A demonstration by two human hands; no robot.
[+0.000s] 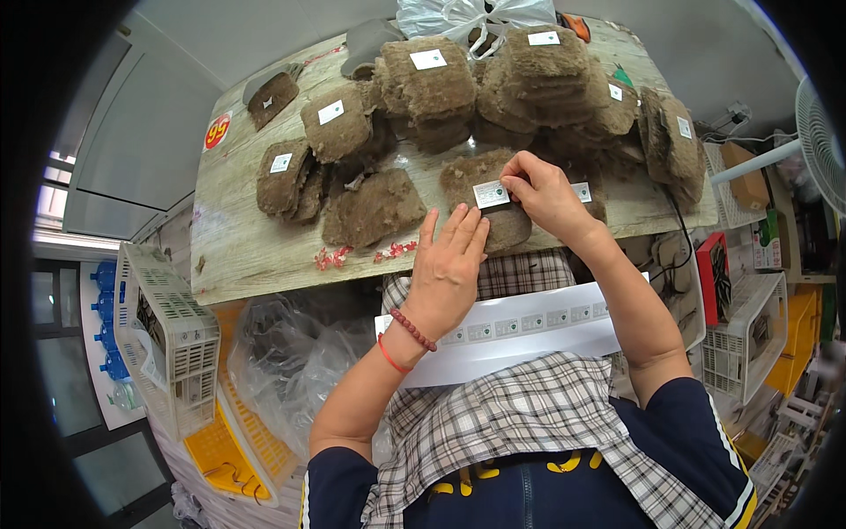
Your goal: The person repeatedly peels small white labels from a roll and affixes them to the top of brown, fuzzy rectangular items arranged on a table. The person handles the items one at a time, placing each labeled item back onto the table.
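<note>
My right hand (551,198) pinches the right end of a small white label (487,195) between thumb and fingertips. The label lies over a brown fuzzy pad (458,169) near the table's front edge. My left hand (445,273) is open, its fingers stretched out, with the fingertips at the pad's lower left by the label. Across my lap rests a white backing sheet (511,353) with a row of similar labels. A bare brown pad (374,209) lies to the left. Another labelled pad (592,192) is partly hidden behind my right hand.
Stacks of labelled brown pads (441,93) fill the back of the wooden table (242,234). A clear plastic bag (291,339) hangs below its left side, near a white crate (189,326). On the right are a fan (821,123), a cable and another white crate (740,339).
</note>
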